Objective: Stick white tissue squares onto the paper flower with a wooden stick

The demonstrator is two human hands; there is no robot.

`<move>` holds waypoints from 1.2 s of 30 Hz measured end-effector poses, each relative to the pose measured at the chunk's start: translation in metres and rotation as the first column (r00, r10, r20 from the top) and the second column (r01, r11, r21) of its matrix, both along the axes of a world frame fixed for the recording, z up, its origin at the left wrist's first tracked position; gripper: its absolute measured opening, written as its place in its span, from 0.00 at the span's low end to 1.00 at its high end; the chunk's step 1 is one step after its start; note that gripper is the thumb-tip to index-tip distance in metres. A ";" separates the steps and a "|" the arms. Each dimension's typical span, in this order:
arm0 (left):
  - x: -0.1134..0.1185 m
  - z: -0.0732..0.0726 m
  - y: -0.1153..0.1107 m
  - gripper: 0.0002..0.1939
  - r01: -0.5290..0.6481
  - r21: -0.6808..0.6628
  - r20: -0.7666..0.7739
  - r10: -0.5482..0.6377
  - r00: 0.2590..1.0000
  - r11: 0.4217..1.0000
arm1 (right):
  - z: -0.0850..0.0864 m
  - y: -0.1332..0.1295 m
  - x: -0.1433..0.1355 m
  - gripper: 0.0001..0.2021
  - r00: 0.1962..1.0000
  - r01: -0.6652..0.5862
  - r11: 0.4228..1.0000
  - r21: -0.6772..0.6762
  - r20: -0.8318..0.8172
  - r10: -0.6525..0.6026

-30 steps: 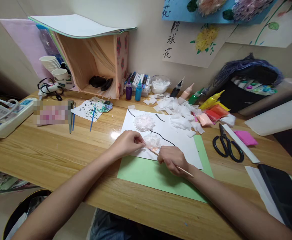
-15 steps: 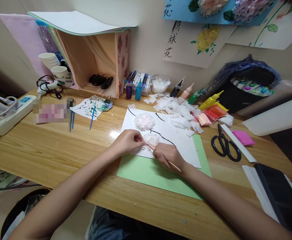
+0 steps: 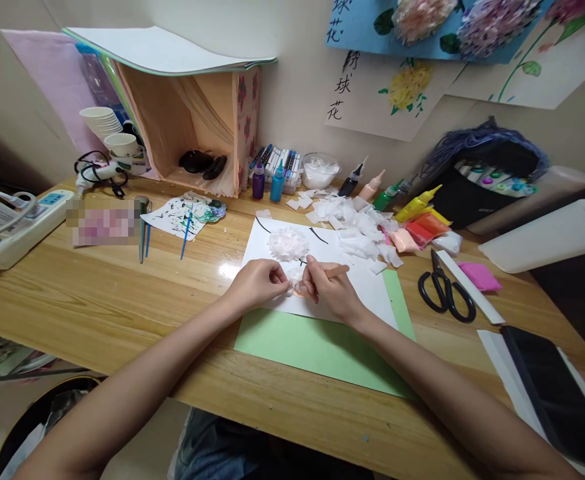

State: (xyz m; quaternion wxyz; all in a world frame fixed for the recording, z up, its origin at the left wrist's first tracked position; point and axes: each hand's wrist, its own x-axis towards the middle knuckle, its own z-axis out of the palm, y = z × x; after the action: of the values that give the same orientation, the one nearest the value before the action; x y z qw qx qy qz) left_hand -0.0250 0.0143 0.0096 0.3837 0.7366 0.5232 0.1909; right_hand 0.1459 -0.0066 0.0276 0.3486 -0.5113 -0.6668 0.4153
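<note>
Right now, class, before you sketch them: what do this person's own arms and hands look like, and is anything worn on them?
The left hand and right hand are bare, without gloves. The left forearm and right forearm are uncovered too, with no sleeve, watch or bracelet in view. Fingernails are too small to make out.

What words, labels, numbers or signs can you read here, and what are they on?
"绣球花" on the white sheet on the wall; the top character is messy, so less certain.
"球花" on the blue sheet above it, the upper character cut by the picture's edge.
Too small or blurred to read: marks on the black bag, by the paper cups and on the power strip.
</note>
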 end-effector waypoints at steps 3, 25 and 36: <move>0.000 -0.001 0.000 0.10 0.002 0.003 0.011 -0.002 1.000 1.000 | -0.002 -0.005 0.008 0.29 0.992 -0.117 0.978 0.175 0.061 0.107; 0.001 0.003 -0.002 0.11 -0.001 0.003 0.000 0.001 1.000 1.000 | -0.013 0.001 0.007 0.29 0.992 -0.120 0.979 0.162 0.060 0.112; 0.002 0.008 -0.003 0.11 0.028 0.044 -0.077 -0.024 0.997 0.999 | -0.010 0.004 0.003 0.28 0.987 0.077 0.991 -0.108 -0.129 -0.091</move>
State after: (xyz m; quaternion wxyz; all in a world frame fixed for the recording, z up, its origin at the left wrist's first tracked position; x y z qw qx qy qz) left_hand -0.0231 0.0112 0.0173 0.3491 0.7586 0.5235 0.1695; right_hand 0.1485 -0.0029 0.0176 0.3830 -0.5273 -0.5976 0.4671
